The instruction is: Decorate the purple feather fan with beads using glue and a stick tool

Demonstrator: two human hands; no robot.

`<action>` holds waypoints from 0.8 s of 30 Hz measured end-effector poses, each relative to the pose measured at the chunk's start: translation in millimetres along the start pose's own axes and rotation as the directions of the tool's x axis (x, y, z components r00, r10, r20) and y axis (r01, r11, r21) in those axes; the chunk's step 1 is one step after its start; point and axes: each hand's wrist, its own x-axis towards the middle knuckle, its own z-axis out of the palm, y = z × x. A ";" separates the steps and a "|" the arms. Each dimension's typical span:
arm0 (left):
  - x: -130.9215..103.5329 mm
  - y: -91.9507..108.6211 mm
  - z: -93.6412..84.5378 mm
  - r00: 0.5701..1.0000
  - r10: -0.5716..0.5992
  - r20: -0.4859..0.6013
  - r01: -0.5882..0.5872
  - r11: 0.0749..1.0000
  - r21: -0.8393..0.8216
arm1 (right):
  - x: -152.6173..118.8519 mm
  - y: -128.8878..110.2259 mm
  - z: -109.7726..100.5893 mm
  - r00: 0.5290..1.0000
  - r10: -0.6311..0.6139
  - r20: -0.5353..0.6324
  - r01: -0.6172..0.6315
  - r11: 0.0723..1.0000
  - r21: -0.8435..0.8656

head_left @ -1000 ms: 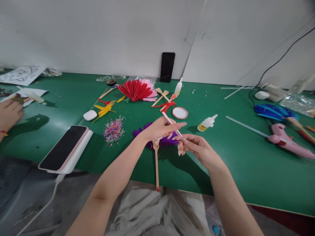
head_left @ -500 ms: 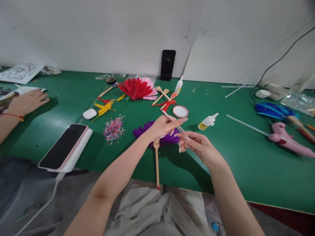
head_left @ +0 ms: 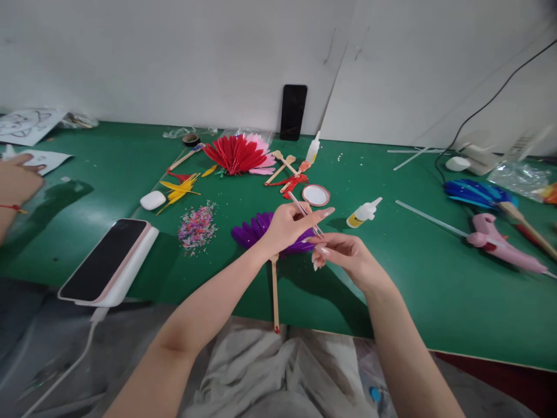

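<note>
Nearest, bottom centre: wooden handle [head_left: 275,293], red at the tip, points down past the table edge toward the lap. Purple feather fan [head_left: 251,234] sits just above it, centre of frame, lying on the green table [head_left: 418,296]. Feathers are spread and look joined to the handle; the join is partly behind the left forearm, so can't confirm. Main form looks done; hands are busy over it, so judged unfinished, maybe at a detail stage.

Left hand [head_left: 290,226], centre, over the fan: fingers closed round slim tweezers [head_left: 297,204], index stretched out along the right, tool tips angled down-right. Gap between the tips too small to read. Right hand [head_left: 354,258], right of centre: fingers curled, thumb and index close together by the tweezer tips. Can't tell if they pinch anything.

Around, left of centre: heap of coloured flakes [head_left: 197,227], loose. Lower left: phone [head_left: 107,261] on a white block. Right of centre: glue bottle [head_left: 361,213], tilted, nozzle up-right. Just above the hands: round lid [head_left: 316,195]. Right: pink glue gun [head_left: 500,244]. Farther, upper centre: red feather fan [head_left: 237,155], crossed wooden sticks [head_left: 282,168]. Farthest: black phone [head_left: 293,113] leaning on the wall.
</note>
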 end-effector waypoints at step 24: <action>0.1 -6.3 4.8 0.983 -0.147 0.113 0.175 0.933 -0.316 | -2.9 0.8 3.5 0.987 -0.029 0.158 0.029 1.000 -0.001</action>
